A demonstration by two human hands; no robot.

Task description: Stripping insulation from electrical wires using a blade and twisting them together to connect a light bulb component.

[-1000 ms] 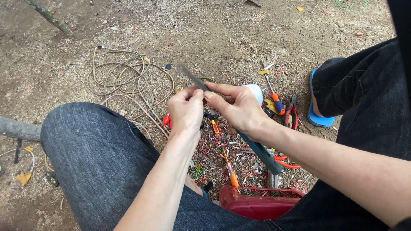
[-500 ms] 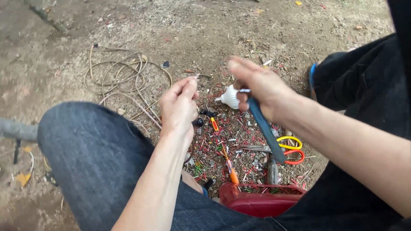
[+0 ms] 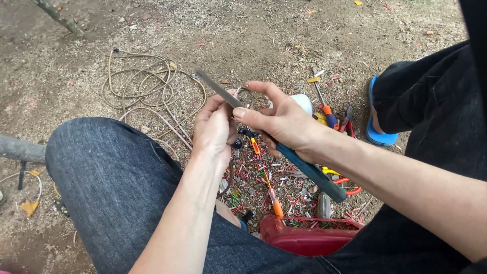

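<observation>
The right hand [image 3: 284,124] grips a knife [image 3: 264,137] with a dark blue handle, fingers wrapped round the handle and thumb stretched along the blade's base. The grey blade points to 10 o'clock, its tip over the dirt [image 3: 253,35] just right of the cord [image 3: 147,86]. Half a second ago this hand was raised and drawn off toward 2 o'clock, well apart from the other; now it has come back and the blade crosses the left fingertips again, much as it did a second ago.

The left hand [image 3: 215,127] is closed narrowly, thumb and fingers pinched together at the blade; what it pinches is too small to tell. It sits above the left knee [image 3: 111,177], in nearly the same place as before.

The white cap-like thing [image 3: 303,103], fully in sight half a second ago, is now mostly hidden behind the right hand. At 5 o'clock of the hands lie red and green wire scraps [image 3: 253,177], an orange-handled tool [image 3: 276,205] and a red basket [image 3: 309,238]. At 3 o'clock stands a blue sandal [image 3: 378,136].
</observation>
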